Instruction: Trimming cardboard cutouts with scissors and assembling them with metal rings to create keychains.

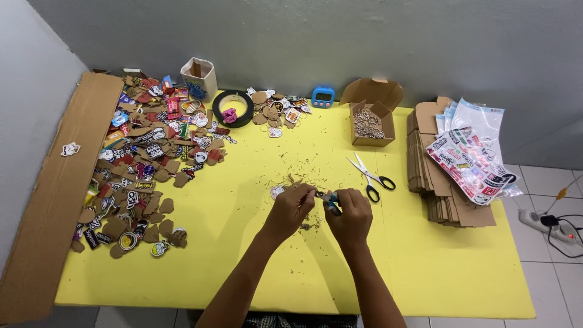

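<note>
both hands meet over the yellow table (243, 243): left hand (290, 209) pinching a small cutout (317, 194), right hand (349, 218) closed around a blue tool (331, 201), scissors (371, 176) nearby.

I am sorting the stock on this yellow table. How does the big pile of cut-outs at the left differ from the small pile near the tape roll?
The big pile spreads widely along the table's left side; the small pile is a compact cluster by the tape roll. The big pile has far more pieces. Both mix colourful printed faces with plain brown backs, and neither hand touches them.
</note>
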